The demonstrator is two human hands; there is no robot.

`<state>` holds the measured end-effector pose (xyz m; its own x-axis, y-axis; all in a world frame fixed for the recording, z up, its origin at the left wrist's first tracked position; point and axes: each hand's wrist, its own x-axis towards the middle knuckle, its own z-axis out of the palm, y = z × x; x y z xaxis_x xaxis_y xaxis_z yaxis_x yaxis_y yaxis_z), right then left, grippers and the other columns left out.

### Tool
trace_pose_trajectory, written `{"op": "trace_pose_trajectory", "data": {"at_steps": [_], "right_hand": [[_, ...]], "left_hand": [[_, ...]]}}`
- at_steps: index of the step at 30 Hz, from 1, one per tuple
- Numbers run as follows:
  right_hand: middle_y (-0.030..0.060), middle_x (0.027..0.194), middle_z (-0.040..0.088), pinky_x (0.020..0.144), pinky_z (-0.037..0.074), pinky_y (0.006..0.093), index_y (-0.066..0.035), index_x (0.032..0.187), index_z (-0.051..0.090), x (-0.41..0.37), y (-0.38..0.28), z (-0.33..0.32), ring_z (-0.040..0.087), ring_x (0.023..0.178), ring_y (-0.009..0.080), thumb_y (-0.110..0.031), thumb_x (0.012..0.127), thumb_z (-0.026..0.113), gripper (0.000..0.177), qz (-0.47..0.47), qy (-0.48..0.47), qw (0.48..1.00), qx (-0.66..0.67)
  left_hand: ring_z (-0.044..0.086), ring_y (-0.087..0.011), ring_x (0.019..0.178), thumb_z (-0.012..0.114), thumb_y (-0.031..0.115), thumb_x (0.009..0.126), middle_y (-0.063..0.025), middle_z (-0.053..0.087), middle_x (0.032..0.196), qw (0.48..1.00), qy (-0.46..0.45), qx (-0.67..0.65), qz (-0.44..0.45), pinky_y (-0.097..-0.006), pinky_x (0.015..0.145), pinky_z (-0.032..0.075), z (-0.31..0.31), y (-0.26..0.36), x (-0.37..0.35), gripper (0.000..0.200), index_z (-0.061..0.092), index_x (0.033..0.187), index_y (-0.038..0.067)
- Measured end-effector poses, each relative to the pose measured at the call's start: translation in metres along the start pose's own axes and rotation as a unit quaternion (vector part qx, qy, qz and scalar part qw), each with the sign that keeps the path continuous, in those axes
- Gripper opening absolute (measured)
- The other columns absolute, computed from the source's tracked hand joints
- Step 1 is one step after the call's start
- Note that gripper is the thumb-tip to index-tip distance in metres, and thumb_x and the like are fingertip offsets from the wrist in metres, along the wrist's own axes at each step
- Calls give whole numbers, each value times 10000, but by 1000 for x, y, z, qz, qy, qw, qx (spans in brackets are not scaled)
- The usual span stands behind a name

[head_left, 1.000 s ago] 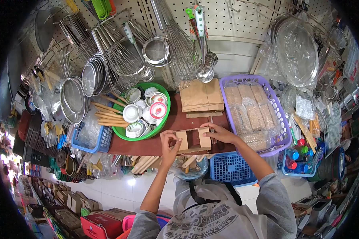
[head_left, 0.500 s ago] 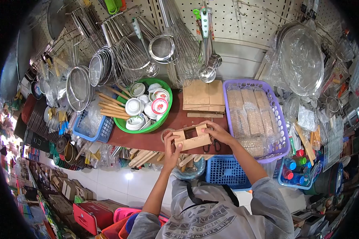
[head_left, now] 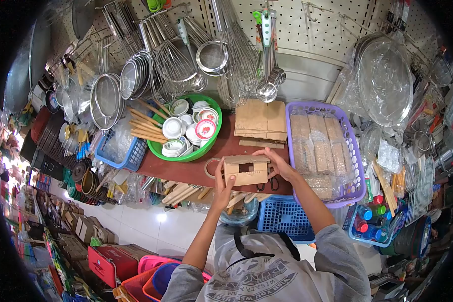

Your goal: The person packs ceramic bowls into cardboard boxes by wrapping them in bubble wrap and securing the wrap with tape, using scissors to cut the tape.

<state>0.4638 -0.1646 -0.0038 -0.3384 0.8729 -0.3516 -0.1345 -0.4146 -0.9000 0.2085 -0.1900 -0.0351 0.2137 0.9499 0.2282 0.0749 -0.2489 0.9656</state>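
Observation:
A small brown cardboard box with a dark rectangular opening is held up over the red-brown table. My left hand grips its left end, the thumb on the front face. My right hand is at the box's right end, its fingers around the upper right corner. A roll of tape lies just left of the box. Black scissors lie on the table edge beside my right hand. Flat cardboard pieces are stacked behind the box.
A green basin of small bowls stands at the left, near a blue basket. At the right, a purple basket holds bubble-wrapped packs. Whisks and strainers hang behind. Below the table edge is another blue basket.
The box has been turned and its top flaps folded over, so its opening looks smaller. My right hand has moved slightly from the top edge to the right end. The view has shifted slightly.

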Motion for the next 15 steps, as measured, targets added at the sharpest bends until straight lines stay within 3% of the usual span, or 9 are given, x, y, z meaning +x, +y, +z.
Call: {"op": "trace_pose_trajectory", "data": {"at_steps": [3, 6, 9, 12, 15], "right_hand": [[78, 1286, 557, 791, 584, 421, -160, 1312, 529, -2, -2, 8, 580, 1160, 226, -574, 912, 617, 582, -18, 45, 987, -154], [64, 1266, 573, 856, 549, 387, -133, 1249, 548, -8, -10, 16, 584, 1133, 201, -491, 896, 708, 528, -20, 61, 982, -179], [46, 1188, 611, 907, 504, 340, -122, 1230, 574, 6, 9, 10, 593, 1075, 166, -372, 857, 799, 502, -109, 91, 972, -188], [74, 1065, 692, 828, 534, 324, -122, 1198, 603, 8, 15, 10, 654, 978, 160, -449, 785, 844, 579, -221, 133, 928, -268], [87, 1063, 705, 857, 528, 320, -101, 1187, 613, 6, 13, 11, 662, 970, 158, -431, 775, 857, 581, -202, 142, 937, -248]], "left_hand": [[302, -311, 1449, 537, 286, 1026, -191, 302, 1566, 998, -4, 55, 28, -423, 1195, 235, 1, -14, 2, 656, 240, 1552, 28], [314, -312, 1441, 544, 285, 1026, -196, 307, 1560, 999, -9, 42, 21, -423, 1187, 252, 3, -10, 4, 657, 246, 1549, 22], [324, -306, 1433, 548, 281, 1026, -193, 309, 1555, 1000, -17, 11, 3, -420, 1179, 268, 3, -1, 5, 670, 229, 1554, 21], [343, -298, 1419, 543, 283, 1031, -194, 315, 1545, 1000, -15, -8, 1, -413, 1171, 280, 6, 5, 6, 675, 213, 1559, 23], [361, -295, 1404, 534, 283, 1036, -197, 324, 1537, 1000, -9, -6, 6, -407, 1166, 288, 7, 5, 7, 672, 204, 1561, 24]]}}
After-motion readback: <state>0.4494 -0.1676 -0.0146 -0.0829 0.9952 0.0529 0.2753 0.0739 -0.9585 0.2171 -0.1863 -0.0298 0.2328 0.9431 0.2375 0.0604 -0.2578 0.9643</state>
